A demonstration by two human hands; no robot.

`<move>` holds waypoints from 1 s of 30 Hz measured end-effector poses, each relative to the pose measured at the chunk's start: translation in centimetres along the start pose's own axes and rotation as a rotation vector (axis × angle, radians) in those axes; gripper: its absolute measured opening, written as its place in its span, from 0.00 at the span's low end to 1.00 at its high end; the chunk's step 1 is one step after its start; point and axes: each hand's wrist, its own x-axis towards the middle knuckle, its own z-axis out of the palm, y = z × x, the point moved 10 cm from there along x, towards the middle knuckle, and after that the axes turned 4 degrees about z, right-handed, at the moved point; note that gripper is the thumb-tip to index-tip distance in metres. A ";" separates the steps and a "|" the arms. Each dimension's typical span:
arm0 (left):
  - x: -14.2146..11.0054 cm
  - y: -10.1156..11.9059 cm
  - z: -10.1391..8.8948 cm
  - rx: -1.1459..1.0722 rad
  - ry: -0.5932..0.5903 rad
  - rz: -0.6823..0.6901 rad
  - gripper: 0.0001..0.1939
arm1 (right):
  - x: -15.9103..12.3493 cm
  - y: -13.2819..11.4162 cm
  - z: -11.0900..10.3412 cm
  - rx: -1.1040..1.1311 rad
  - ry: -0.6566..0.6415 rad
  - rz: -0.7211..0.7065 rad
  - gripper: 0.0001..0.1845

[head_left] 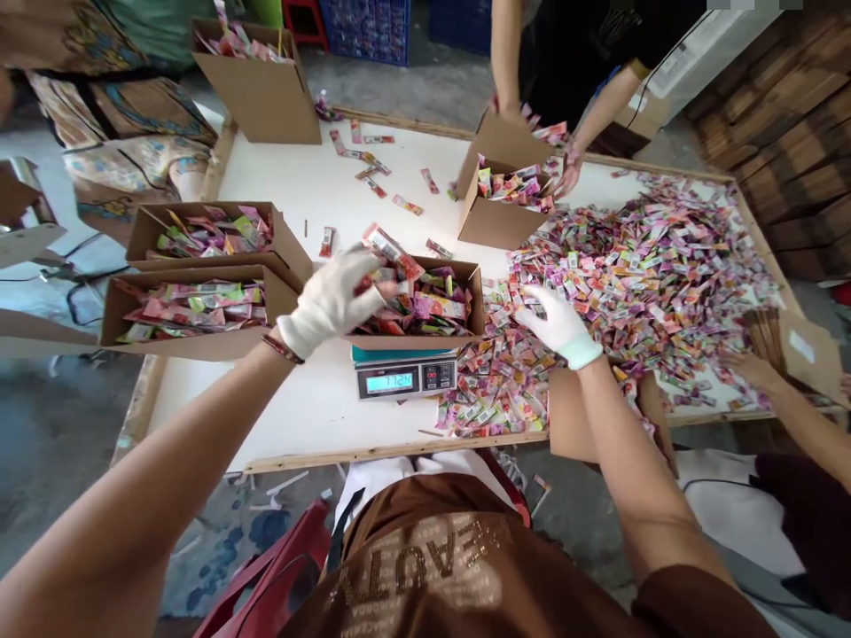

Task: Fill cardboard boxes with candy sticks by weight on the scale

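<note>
My left hand point(332, 297), in a white glove, is closed on a bunch of colourful sachets point(386, 252) over the left edge of a cardboard box point(416, 341). That box is full of sachets and rests on a digital scale point(405, 379) with a lit display. My right hand point(557, 323), also gloved, lies on the big heap of loose sachets point(638, 275) to the right of the box, fingers curled down into it.
Two filled boxes point(199, 301) stand at the left, another box point(256, 84) at the far left corner. Across the table a person's hands work at a box point(498, 217). A further person's arm point(791, 408) reaches in at the right. The white table point(299, 195) has a wooden rim.
</note>
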 end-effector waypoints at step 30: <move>-16.2 -2.6 5.9 0.347 -0.846 -0.309 0.24 | 3.2 12.0 3.5 -0.152 0.006 0.208 0.35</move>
